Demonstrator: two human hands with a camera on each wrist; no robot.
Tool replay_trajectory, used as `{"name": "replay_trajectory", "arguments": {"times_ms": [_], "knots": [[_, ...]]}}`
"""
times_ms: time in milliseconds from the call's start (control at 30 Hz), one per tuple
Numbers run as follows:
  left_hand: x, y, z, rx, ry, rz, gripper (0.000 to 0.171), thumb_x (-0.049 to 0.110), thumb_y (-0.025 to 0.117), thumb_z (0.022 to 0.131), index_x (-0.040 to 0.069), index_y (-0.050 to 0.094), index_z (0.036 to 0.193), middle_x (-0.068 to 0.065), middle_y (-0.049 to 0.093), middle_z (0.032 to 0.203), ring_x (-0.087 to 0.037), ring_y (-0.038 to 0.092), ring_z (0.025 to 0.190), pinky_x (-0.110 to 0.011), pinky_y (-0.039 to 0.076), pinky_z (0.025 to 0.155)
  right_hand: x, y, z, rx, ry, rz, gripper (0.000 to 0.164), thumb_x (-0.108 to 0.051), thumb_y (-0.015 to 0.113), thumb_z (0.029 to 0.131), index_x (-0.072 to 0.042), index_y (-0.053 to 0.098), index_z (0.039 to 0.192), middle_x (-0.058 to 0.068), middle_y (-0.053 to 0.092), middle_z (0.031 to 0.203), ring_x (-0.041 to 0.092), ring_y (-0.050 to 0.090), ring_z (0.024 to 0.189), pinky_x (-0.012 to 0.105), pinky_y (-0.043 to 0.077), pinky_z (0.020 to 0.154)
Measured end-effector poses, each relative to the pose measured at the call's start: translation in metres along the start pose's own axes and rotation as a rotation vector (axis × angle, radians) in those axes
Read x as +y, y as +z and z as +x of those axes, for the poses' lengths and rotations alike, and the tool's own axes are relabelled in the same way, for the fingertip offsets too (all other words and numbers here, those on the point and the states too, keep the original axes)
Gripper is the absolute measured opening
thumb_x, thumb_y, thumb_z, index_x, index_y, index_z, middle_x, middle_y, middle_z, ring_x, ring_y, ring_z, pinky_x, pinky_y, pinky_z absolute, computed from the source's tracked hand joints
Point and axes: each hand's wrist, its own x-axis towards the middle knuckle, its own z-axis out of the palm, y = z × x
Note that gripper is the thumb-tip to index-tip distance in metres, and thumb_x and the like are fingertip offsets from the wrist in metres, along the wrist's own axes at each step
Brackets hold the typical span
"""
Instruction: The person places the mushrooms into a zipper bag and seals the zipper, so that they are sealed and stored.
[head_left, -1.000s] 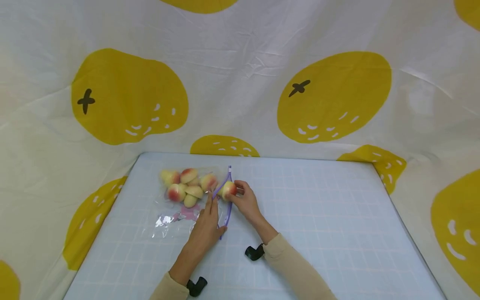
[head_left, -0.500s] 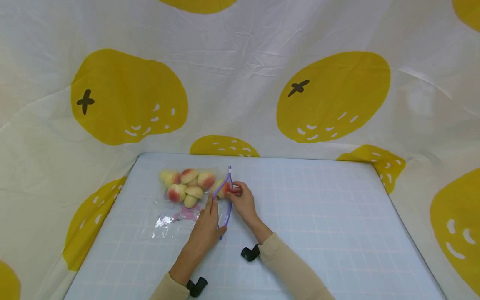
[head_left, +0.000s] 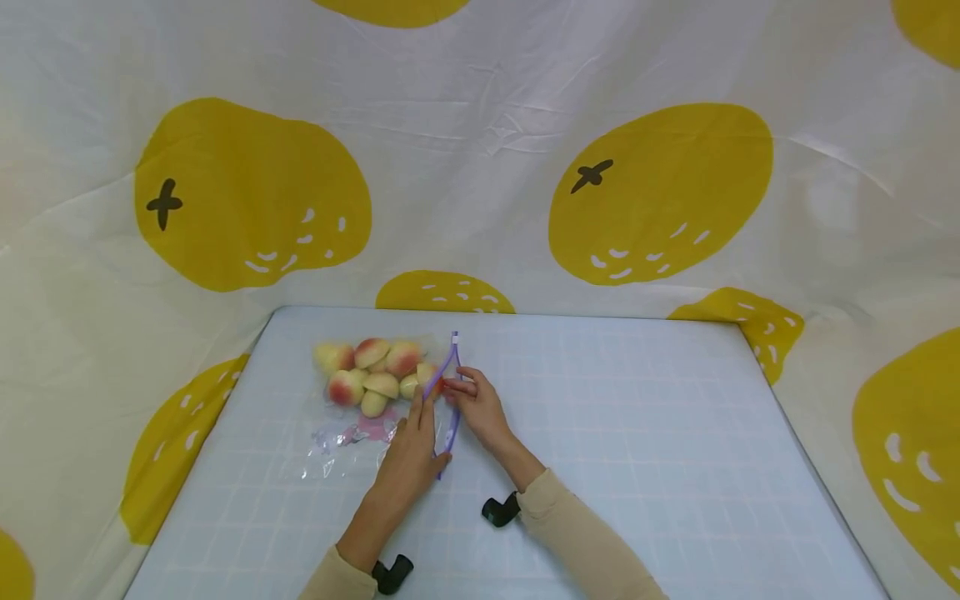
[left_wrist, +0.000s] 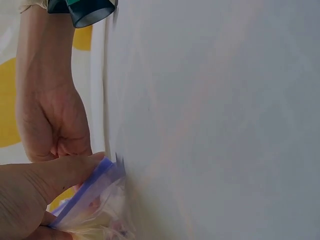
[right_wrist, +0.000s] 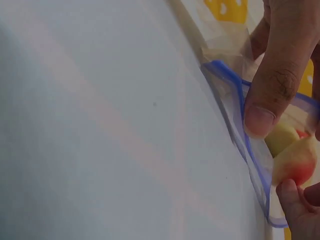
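A clear zip bag [head_left: 352,454] with a purple zip strip [left_wrist: 82,192] lies on the table, its mouth towards the right. Inside are several yellow-and-red mushroom-shaped pieces [head_left: 381,385]. My left hand [head_left: 405,450] holds the mouth apart, thumb at one edge and straight fingers at the other. Just inside the mouth is one mushroom-shaped piece [right_wrist: 297,162], its red part towards my right hand [head_left: 480,412]. In the right wrist view the right fingertips [right_wrist: 288,192] touch its lower edge without visibly closing round it. Part of the right hand is outside that view.
The pale blue checked table [head_left: 637,442] extends to the right of the hands. A white cloth with yellow fruit prints [head_left: 465,167] hangs behind and at the sides. Black wrist cameras [head_left: 500,510] stick out beside both sleeves.
The mushroom-shaped piece has moved left through the bag's mouth, from between the right fingers to just inside. The right hand followed slightly left. The left hand stays at the mouth.
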Motion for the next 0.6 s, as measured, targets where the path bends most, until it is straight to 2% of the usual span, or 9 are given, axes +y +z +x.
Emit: {"name": "replay_trajectory", "arguments": {"times_ms": [167,300,400,600], "knots": [[0.001,-0.001,0.0,0.004,0.002,0.023,0.107,0.018,0.091,0.075,-0.003,0.024,0.155,-0.025,0.017,0.162,-0.05,0.055,0.112,-0.053,0.056,0.08,0.021,0.002,0.007,-0.021,0.021,0.033,0.046,0.018,0.05,0.094,0.018,0.038,0.139,0.037,0.056,0.127,0.047,0.055,0.12,0.045,0.05,0.097],[0.002,-0.002,0.0,0.006,0.004,0.038,0.108,0.018,0.091,0.074,-0.006,0.023,0.155,-0.026,0.017,0.162,-0.049,0.055,0.111,-0.052,0.055,0.083,0.022,0.004,0.007,-0.028,0.027,0.021,0.047,0.015,0.052,0.096,0.016,0.039,0.141,0.034,0.057,0.13,0.044,0.056,0.121,0.04,0.05,0.097],[0.003,-0.002,0.0,0.013,0.004,0.032,0.109,0.017,0.091,0.074,-0.003,0.022,0.156,-0.027,0.018,0.161,-0.05,0.056,0.11,-0.053,0.055,0.081,0.019,0.002,0.005,-0.039,0.027,0.026,0.047,0.016,0.051,0.096,0.017,0.037,0.141,0.036,0.056,0.13,0.045,0.055,0.122,0.044,0.049,0.098],[0.001,-0.002,0.0,0.035,0.014,0.016,0.107,0.015,0.092,0.072,-0.002,0.026,0.155,-0.03,0.022,0.158,-0.053,0.057,0.107,-0.056,0.055,0.078,-0.006,-0.002,-0.006,-0.059,0.021,0.01,0.047,0.019,0.047,0.094,0.021,0.036,0.139,0.043,0.052,0.127,0.054,0.051,0.121,0.053,0.045,0.1]]}}
